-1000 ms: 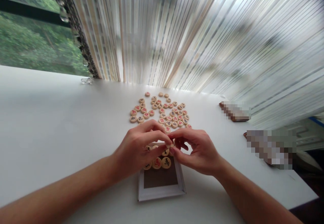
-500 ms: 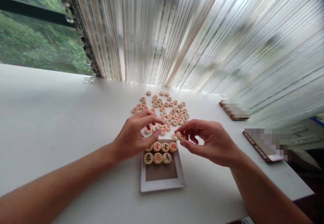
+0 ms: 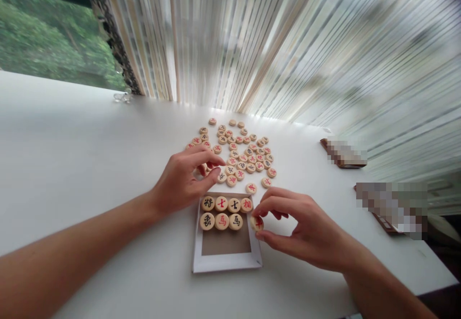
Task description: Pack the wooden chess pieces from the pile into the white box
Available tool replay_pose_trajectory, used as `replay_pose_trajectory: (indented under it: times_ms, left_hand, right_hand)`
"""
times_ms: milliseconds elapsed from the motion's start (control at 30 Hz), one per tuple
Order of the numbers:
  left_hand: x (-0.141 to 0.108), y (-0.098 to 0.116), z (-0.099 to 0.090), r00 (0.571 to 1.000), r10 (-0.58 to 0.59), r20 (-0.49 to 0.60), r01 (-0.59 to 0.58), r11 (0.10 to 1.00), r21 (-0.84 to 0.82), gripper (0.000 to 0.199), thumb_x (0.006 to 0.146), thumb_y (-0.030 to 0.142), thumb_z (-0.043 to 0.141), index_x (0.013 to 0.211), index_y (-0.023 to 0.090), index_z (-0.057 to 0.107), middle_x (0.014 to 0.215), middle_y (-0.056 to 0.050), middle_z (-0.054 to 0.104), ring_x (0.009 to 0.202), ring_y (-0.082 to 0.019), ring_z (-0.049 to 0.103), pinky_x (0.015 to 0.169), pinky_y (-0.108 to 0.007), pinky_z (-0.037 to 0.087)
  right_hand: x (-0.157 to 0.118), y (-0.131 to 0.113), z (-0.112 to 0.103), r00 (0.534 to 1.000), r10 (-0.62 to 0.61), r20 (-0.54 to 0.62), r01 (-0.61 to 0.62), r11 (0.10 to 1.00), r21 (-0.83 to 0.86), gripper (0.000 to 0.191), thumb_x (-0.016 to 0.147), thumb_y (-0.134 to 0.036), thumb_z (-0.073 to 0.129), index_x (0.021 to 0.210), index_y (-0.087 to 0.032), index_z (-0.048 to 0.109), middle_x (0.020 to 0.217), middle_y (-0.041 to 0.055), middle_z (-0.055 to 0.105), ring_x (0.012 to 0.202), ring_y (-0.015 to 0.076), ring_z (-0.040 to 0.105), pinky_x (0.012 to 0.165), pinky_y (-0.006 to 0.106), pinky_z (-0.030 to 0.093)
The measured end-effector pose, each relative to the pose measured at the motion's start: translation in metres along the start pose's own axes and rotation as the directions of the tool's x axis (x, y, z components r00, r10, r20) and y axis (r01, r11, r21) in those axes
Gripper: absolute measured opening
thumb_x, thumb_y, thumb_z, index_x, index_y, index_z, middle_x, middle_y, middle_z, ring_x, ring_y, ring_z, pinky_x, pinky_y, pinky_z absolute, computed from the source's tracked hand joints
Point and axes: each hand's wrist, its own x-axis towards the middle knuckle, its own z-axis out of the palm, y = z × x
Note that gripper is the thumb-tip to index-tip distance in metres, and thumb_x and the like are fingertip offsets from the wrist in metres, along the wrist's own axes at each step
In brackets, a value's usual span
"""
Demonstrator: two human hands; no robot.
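Note:
A white open box [image 3: 226, 263] with a brown floor holds two rows of round wooden Chinese chess pieces: four in the back row, three in the front row. Between the thumb and index finger of my right hand [image 3: 298, 227] is a wooden piece with a red character [image 3: 257, 224], at the box's right rim. My left hand [image 3: 187, 177] hovers by the box's back left corner, thumb and fingers apart, with nothing visibly gripped. Behind the box, many loose pieces [image 3: 251, 158] with red or black characters lie spread on the white table [image 3: 108, 165].
At the right of the table stand two brown-edged cases [image 3: 338, 158], [image 3: 387, 223], partly blurred out. A string curtain [image 3: 223, 40] hangs along the table's back edge, with a window at the left. Small clear beads [image 3: 122, 97] lie near the curtain's foot.
My right hand has moved down and nearer with its piece, from the box's back right corner to its right rim. My left hand has shifted slightly left. The view has tilted a little.

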Motion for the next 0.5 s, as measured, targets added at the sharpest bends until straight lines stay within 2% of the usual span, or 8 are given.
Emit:
replay_pose_trajectory:
  times_ms: [133,500]
  left_hand:
    - [0.001,0.0,0.0,0.999,-0.048,-0.005,0.048,0.999,-0.013,0.011,0.091,0.017,0.069,0.095,0.016,0.08,0.093,-0.006,0.077,0.074,-0.013,0.069,0.067,-0.023,0.058]
    - [0.001,0.001,0.0,1.0,0.005,-0.005,-0.005,1.0,0.009,0.011,0.09,0.013,0.069,0.092,0.016,0.08,0.089,-0.005,0.076,0.071,-0.013,0.069,0.068,-0.023,0.057]
  right_hand:
    - [-0.001,-0.002,0.006,0.999,0.024,0.044,-0.024,0.999,0.021,0.014,0.089,-0.017,0.078,0.102,-0.023,0.074,0.094,0.0047,0.072,0.078,0.0169,0.062,0.069,0.027,0.051]
    - [-0.002,-0.011,0.014,0.996,0.063,0.068,-0.065,0.997,0.032,0.018,0.085,-0.011,0.077,0.099,-0.023,0.072,0.092,0.0013,0.071,0.077,0.0139,0.063,0.069,0.023,0.05]
